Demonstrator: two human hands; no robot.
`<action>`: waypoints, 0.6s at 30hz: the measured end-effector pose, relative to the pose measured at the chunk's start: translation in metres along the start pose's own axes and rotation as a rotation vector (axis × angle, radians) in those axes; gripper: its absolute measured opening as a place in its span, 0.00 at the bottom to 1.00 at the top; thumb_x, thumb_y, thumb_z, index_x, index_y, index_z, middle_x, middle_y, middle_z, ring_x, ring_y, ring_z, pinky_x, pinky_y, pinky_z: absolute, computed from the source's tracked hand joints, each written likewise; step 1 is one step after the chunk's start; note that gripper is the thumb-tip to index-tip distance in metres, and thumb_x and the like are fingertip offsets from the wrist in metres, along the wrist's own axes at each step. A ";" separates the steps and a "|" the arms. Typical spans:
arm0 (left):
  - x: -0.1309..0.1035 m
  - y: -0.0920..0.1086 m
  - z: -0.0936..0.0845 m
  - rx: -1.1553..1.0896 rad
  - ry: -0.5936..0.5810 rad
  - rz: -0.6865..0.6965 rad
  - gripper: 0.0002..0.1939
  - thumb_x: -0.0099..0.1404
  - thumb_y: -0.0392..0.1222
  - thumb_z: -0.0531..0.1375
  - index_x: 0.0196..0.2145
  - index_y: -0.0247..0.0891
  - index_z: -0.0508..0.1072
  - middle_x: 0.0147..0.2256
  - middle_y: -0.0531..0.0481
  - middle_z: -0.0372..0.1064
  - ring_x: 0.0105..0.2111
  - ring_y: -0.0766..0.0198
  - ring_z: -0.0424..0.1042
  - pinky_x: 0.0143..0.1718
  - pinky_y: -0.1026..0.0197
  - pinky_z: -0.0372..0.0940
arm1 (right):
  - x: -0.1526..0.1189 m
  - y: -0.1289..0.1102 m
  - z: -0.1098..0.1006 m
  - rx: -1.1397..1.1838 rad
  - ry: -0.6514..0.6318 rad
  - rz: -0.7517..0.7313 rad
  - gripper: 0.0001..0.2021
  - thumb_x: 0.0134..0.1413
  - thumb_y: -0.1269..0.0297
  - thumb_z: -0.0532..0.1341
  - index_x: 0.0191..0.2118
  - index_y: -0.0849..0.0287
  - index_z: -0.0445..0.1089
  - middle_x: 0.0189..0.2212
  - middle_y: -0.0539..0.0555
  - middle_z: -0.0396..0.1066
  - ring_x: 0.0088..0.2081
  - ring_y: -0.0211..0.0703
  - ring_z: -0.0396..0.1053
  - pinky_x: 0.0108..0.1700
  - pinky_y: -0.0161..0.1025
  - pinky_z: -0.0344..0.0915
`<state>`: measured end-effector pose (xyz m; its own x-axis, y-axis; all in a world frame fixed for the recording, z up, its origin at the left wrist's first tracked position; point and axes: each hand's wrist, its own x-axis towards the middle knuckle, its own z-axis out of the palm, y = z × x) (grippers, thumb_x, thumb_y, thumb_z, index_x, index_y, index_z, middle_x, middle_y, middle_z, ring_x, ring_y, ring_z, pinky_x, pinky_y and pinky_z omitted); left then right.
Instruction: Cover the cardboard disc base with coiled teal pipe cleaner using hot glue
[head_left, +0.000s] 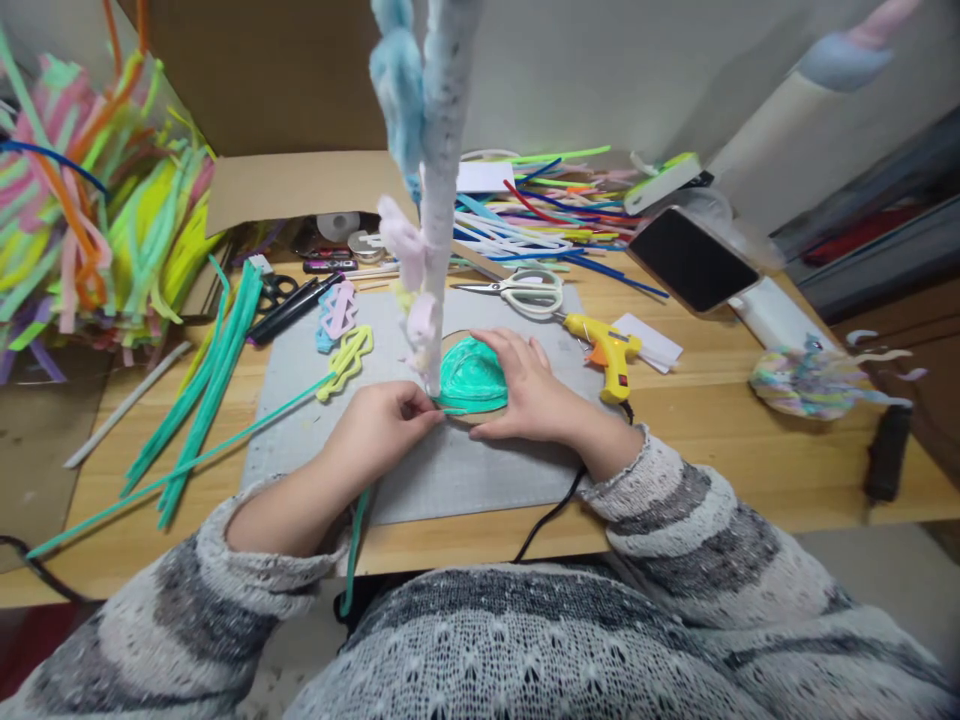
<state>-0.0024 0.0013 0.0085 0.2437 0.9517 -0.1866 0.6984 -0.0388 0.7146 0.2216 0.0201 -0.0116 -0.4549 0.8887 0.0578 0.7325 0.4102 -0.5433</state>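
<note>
the left hand (pixel 386 425) is closed in a pinch, thumb and index finger gripping the end of a teal strand (pixel 454 411) at the near left edge of a round base (pixel 469 375). the right hand (pixel 534 392) grips the base from the right, its thumb along the near edge and its fingers over the far side. the base lies on a gray mat (pixel 300 380) in the middle of the wooden table (pixel 712 440), and its top is covered in coiled teal. a tall white post (pixel 444 130) rises at the base's left side, with blue and lilac tufts along it; whether it is fixed there cannot be told. a teal length (pixel 355 550) shows below the left wrist and hangs past the table edge; its link to the pinched end is hidden.

left of the mat lies a bundle of teal stems (pixel 214 400), and a yellow zigzag piece (pixel 346 362) rests on the mat near the left hand. beyond the right hand are white-handled scissors (pixel 531 293) and a yellow glue gun (pixel 611 350). a dark-screened phone (pixel 695 258) sits farther right, near a heap of colored stems (pixel 517 235).
</note>
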 end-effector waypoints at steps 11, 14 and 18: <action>0.007 -0.005 -0.006 0.003 -0.038 -0.021 0.11 0.56 0.48 0.64 0.27 0.37 0.71 0.23 0.54 0.69 0.24 0.65 0.67 0.27 0.63 0.57 | -0.002 0.003 -0.007 -0.001 -0.104 -0.036 0.60 0.34 0.53 0.75 0.69 0.48 0.37 0.67 0.66 0.46 0.69 0.63 0.42 0.64 0.71 0.31; 0.008 -0.005 -0.008 0.007 -0.023 0.056 0.13 0.56 0.45 0.65 0.37 0.37 0.70 0.24 0.57 0.67 0.23 0.66 0.65 0.27 0.64 0.57 | -0.006 0.001 -0.011 -0.022 -0.128 -0.026 0.62 0.34 0.49 0.74 0.70 0.50 0.36 0.69 0.67 0.42 0.70 0.64 0.37 0.64 0.71 0.29; 0.008 -0.005 -0.009 0.056 -0.066 0.051 0.13 0.58 0.46 0.64 0.37 0.36 0.71 0.24 0.56 0.65 0.24 0.66 0.63 0.27 0.63 0.55 | -0.015 -0.002 -0.020 -0.006 -0.038 -0.063 0.39 0.49 0.48 0.67 0.65 0.50 0.56 0.68 0.63 0.48 0.68 0.61 0.44 0.65 0.68 0.36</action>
<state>-0.0102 0.0119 0.0096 0.3224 0.9262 -0.1957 0.7199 -0.1056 0.6860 0.2367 0.0103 0.0051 -0.5186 0.8529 0.0597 0.7051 0.4661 -0.5345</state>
